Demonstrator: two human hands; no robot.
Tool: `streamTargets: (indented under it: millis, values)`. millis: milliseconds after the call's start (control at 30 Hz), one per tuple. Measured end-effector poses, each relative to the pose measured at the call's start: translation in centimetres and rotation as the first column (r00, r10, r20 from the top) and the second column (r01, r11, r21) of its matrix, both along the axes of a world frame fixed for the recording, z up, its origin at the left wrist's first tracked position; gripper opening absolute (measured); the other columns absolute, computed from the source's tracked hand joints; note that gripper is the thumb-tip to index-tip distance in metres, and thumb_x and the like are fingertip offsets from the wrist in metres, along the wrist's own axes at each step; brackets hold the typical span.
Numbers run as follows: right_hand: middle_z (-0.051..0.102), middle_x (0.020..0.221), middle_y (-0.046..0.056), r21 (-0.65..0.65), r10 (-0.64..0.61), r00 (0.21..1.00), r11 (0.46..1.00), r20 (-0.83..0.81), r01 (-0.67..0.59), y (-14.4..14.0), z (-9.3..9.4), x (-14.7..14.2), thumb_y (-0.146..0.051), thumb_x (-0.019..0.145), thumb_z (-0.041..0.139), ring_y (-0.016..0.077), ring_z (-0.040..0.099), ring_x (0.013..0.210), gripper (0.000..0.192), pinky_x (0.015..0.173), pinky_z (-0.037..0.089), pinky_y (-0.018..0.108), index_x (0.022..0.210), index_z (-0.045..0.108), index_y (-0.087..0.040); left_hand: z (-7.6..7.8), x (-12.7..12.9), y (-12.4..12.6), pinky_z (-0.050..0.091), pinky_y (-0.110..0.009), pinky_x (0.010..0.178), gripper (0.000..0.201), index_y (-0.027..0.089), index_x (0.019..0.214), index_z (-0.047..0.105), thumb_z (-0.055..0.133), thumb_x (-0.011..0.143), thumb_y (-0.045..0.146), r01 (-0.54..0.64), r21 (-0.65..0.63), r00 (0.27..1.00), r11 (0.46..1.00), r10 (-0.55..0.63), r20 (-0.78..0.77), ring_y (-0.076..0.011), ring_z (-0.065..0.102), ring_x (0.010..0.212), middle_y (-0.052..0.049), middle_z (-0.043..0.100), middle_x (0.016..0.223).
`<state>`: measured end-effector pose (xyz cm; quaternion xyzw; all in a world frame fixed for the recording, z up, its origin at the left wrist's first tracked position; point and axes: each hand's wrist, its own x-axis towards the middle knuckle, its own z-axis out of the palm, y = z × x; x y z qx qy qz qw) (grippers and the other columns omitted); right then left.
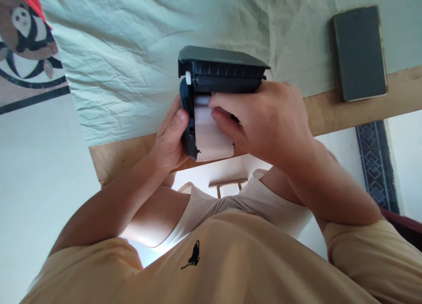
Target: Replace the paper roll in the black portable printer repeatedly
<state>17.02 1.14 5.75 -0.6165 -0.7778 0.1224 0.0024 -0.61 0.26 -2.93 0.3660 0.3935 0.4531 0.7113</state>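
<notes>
A black portable receipt printer (224, 60) is held up near the table's front edge with its lid raised. White roll paper (214, 139) hangs from its open compartment toward me, its lower end ragged at the corners. My left hand (169, 141) is wrapped round the printer's left side, thumb on the near edge. My right hand (273, 112) reaches over from the right. Its thumb and index finger are closed at the paper inside the compartment, under the lid. The hand hides the printer's right side and part of the paper.
A pale green cloth (132, 53) covers the table, whose bare wooden edge (329, 108) shows in front. A dark phone (361, 53) lies at the right, reaching over that edge. Panda-patterned fabric (29, 53) is at the upper left. My legs are below the table edge.
</notes>
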Motion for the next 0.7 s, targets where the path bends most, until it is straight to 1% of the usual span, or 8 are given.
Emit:
streamTargets:
  millis: [100,233,400,533,567,633,667,700]
  values:
    - [0.066,0.079,0.001,-0.004,0.054,0.998,0.999,-0.017,-0.054,-0.1,0.3,0.3,-0.044,0.096,0.054,0.0215,0.062,0.075,0.021,0.059,0.028,0.029,0.108,0.069,-0.035,-0.2,-0.1,0.0,0.048,-0.044,0.120,0.042,0.018,0.119,0.069,0.052,0.100,0.052,-0.003,0.014,0.996,1.000,0.001,0.086,-0.0273,0.062,0.135,-0.007,0.075,0.110]
    - [0.072,0.095,0.000,-0.080,0.053,0.998,0.995,-0.017,-0.055,0.2,0.6,0.4,-0.041,0.095,0.053,0.0215,0.063,0.078,0.023,0.061,0.032,0.032,0.114,0.065,-0.039,-0.2,0.3,0.2,0.047,-0.046,0.122,0.042,0.019,0.126,0.067,0.054,0.100,0.050,-0.018,0.036,0.991,0.999,0.013,0.133,-0.0266,0.063,0.134,-0.007,0.076,0.111]
    - [0.074,0.118,-0.002,-0.038,0.071,0.997,0.997,-0.043,-0.072,0.6,0.6,0.2,-0.032,0.089,0.052,0.0282,0.068,0.087,0.053,0.064,0.039,0.039,0.141,0.050,-0.043,0.3,0.4,0.2,0.046,-0.042,0.122,0.039,0.017,0.130,0.066,0.051,0.103,0.042,-0.010,0.096,0.995,0.995,0.000,0.102,-0.0241,0.063,0.134,-0.005,0.075,0.109]
    - [0.076,0.111,-0.003,-0.033,0.077,0.974,0.996,-0.214,-0.086,0.6,1.1,1.4,-0.025,0.080,0.059,0.0225,0.067,0.081,0.052,0.071,0.047,0.040,0.131,0.059,-0.037,0.5,0.2,0.2,0.051,-0.041,0.117,0.038,0.017,0.124,0.065,0.051,0.104,0.046,0.015,0.055,0.993,0.998,-0.021,0.114,-0.0238,0.066,0.130,-0.005,0.075,0.103]
    - [0.076,0.103,-0.004,-0.049,0.080,0.945,0.994,-0.317,-0.101,0.6,1.1,2.0,-0.024,0.078,0.062,0.0182,0.064,0.074,0.045,0.070,0.047,0.037,0.122,0.064,-0.034,0.5,0.2,0.2,0.053,-0.041,0.115,0.037,0.016,0.120,0.066,0.050,0.104,0.045,0.011,0.058,0.992,0.998,-0.018,0.121,-0.0235,0.067,0.128,-0.005,0.075,0.101]
    - [0.071,0.086,-0.007,-0.078,0.074,0.799,0.986,-0.596,-0.149,0.9,0.9,3.7,-0.025,0.076,0.066,0.0100,0.056,0.064,0.029,0.065,0.045,0.031,0.104,0.070,-0.029,0.6,0.3,0.4,0.055,-0.040,0.111,0.033,0.016,0.111,0.067,0.051,0.105,0.044,0.001,0.056,0.992,0.998,-0.008,0.130,-0.0226,0.071,0.119,-0.004,0.073,0.094]
    - [0.067,0.083,-0.007,-0.102,0.056,0.662,0.975,-0.747,-0.198,1.1,0.6,4.5,-0.031,0.079,0.065,0.0087,0.056,0.066,0.021,0.064,0.044,0.029,0.098,0.072,-0.027,0.7,0.3,0.5,0.056,-0.040,0.109,0.032,0.016,0.109,0.068,0.052,0.105,0.043,0.000,0.039,0.992,0.999,-0.005,0.123,-0.0215,0.073,0.112,-0.003,0.072,0.091]
    - [0.065,0.085,-0.007,-0.078,0.019,0.496,0.982,-0.868,-0.173,1.4,0.2,5.4,-0.041,0.081,0.066,0.0100,0.061,0.073,0.025,0.065,0.045,0.028,0.101,0.073,-0.028,0.7,0.4,0.6,0.058,-0.039,0.104,0.031,0.016,0.107,0.068,0.053,0.105,0.043,-0.008,0.015,0.994,1.000,0.007,0.108,-0.0198,0.074,0.103,-0.002,0.072,0.089]
